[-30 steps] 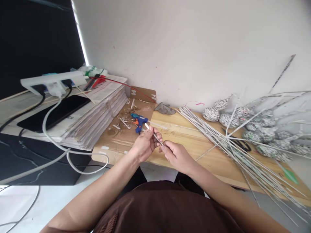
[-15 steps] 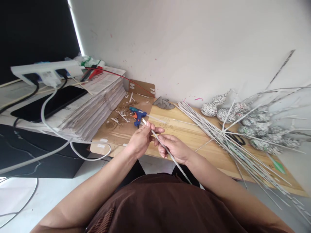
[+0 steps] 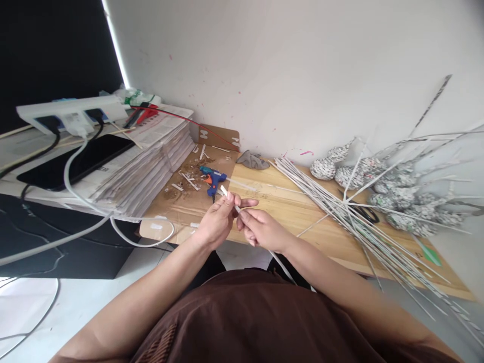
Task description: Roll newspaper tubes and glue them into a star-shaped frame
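Between both hands runs a thin rolled paper stick (image 3: 282, 265), its pale tip poking out above the fingers and its lower end trailing toward my lap. My left hand (image 3: 221, 214) pinches it close to the tip with thumb and fingers. Just to the right, my right hand (image 3: 262, 227) is closed around the same stick, its fingers almost touching the left ones and covering the middle part. A blue glue gun (image 3: 215, 180) lies on the cardboard (image 3: 181, 206) just beyond my left hand.
Many paper sticks (image 3: 321, 194) lie across the wooden table (image 3: 260, 184) at right, before several woven paper gourd shapes (image 3: 323, 169). At left, a newspaper stack (image 3: 151, 169) carries a phone (image 3: 77, 161) and power strip (image 3: 71, 113). A grey cloth (image 3: 252, 160) lies near the wall.
My right hand has slid up the stick toward my left hand and turned over it, now covering more of it. The left hand keeps its pinch near the tip.
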Motion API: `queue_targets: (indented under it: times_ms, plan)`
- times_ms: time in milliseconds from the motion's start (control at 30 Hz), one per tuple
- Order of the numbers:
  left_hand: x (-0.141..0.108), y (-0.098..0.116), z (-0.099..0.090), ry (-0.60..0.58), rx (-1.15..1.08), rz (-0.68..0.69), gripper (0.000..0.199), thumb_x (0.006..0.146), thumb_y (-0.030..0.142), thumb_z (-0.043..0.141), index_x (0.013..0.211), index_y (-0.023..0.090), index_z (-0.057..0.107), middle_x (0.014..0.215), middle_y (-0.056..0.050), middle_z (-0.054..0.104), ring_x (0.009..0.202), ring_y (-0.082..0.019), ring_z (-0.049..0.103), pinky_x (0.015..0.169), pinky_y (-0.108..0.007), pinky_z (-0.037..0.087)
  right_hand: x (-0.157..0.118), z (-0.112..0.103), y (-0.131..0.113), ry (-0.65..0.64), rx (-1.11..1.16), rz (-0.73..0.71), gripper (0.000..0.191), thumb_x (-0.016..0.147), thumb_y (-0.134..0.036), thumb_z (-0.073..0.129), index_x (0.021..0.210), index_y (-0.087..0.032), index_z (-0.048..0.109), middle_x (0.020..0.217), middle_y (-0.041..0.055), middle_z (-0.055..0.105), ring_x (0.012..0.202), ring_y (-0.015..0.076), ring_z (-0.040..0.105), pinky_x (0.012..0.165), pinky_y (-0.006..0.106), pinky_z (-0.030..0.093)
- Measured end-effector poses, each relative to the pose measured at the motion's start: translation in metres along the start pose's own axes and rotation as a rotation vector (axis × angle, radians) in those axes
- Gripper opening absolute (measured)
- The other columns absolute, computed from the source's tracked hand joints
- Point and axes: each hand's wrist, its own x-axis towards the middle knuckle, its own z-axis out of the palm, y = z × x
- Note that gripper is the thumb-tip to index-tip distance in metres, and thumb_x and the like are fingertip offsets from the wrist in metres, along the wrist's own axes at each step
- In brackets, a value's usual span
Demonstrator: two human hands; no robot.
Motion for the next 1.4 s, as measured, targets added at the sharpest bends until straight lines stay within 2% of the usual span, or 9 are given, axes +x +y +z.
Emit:
queue_targets:
  times_ms: [100,267,433,633,700,867,1067,1267,1400]
  plan:
    - [-0.001,0.002,0.0,-0.02,-0.028,-0.015,0.026,0.087,0.042,0.057,0.079,0.018,0.053,0.102,-0.008,0.07,0.054,-0.01,0.055,0.059,-0.027,0.046,0.002,-0.004,-0.003,-0.24,0.332,0.146,0.039,0.093,-0.055,0.037,0.078,-0.021,0.046,0.044,-0.0103,0.025,0.038,0.0096,0.033,0.043,0.023,0.031]
    - [-0.001,0.002,-0.003,0.074,0.019,0.008,0.026,0.087,0.044,0.056,0.079,0.019,0.051,0.096,-0.007,0.071,0.054,-0.013,0.057,0.051,-0.025,0.044,0.004,-0.003,-0.002,-0.082,0.223,0.085,0.033,0.088,-0.05,0.055,0.079,-0.018,0.052,0.049,-0.007,0.043,0.045,0.0081,0.041,0.047,0.022,0.034]
    - [0.001,0.002,-0.008,0.047,0.0,-0.029,0.027,0.087,0.045,0.055,0.079,0.02,0.048,0.091,-0.004,0.071,0.046,-0.011,0.053,0.051,-0.027,0.046,0.006,-0.003,0.006,-0.332,0.421,0.189,0.043,0.094,-0.055,0.035,0.079,-0.019,0.053,0.044,-0.0077,0.036,0.04,0.0108,0.04,0.044,0.024,0.033]
    - [0.005,0.002,-0.014,0.216,0.047,0.067,0.025,0.088,0.041,0.056,0.082,0.017,0.053,0.081,-0.005,0.067,0.076,-0.013,0.064,0.06,-0.02,0.046,-0.002,-0.004,0.01,0.134,-0.253,-0.055,0.032,0.088,-0.051,0.054,0.087,-0.019,0.057,0.064,-0.0019,0.051,0.058,0.0105,0.048,0.056,0.023,0.034]
    - [0.005,0.002,-0.014,0.22,0.018,0.06,0.026,0.087,0.042,0.057,0.081,0.017,0.052,0.074,-0.002,0.063,0.077,-0.014,0.064,0.059,-0.019,0.045,-0.003,-0.004,0.012,0.102,-0.243,-0.047,0.035,0.09,-0.051,0.049,0.081,-0.018,0.057,0.06,-0.0025,0.048,0.055,0.0101,0.046,0.055,0.023,0.034]
    - [0.007,0.005,-0.017,0.206,-0.007,0.024,0.028,0.086,0.044,0.058,0.078,0.018,0.051,0.065,0.001,0.055,0.067,-0.013,0.062,0.056,-0.02,0.047,0.0,-0.011,0.014,-0.285,0.282,0.206,0.049,0.094,-0.059,0.032,0.088,-0.016,0.057,0.046,-0.0087,0.034,0.038,0.0092,0.036,0.044,0.023,0.032]
    - [0.012,0.015,-0.027,0.307,0.006,0.091,0.029,0.086,0.046,0.057,0.078,0.019,0.051,0.065,0.001,0.054,0.066,-0.012,0.061,0.052,-0.016,0.046,-0.013,-0.016,0.014,0.057,-0.177,0.042,0.036,0.086,-0.053,0.055,0.083,-0.017,0.061,0.063,-0.0022,0.052,0.054,0.0085,0.044,0.053,0.022,0.033]
    - [0.013,0.012,-0.03,0.302,-0.045,0.061,0.029,0.087,0.045,0.056,0.078,0.018,0.053,0.064,0.001,0.054,0.065,-0.011,0.061,0.055,-0.016,0.049,-0.015,-0.02,0.024,-0.257,0.229,0.221,0.045,0.094,-0.055,0.036,0.087,-0.015,0.057,0.048,-0.0086,0.034,0.038,0.0084,0.035,0.044,0.023,0.032]
    - [0.011,0.005,-0.029,0.294,-0.016,0.06,0.029,0.085,0.045,0.058,0.079,0.017,0.054,0.068,0.0,0.058,0.07,-0.012,0.063,0.061,-0.019,0.053,-0.008,-0.014,0.022,-0.014,-0.18,0.081,0.035,0.091,-0.051,0.046,0.088,-0.018,0.056,0.06,-0.003,0.051,0.05,0.0094,0.046,0.051,0.023,0.032]
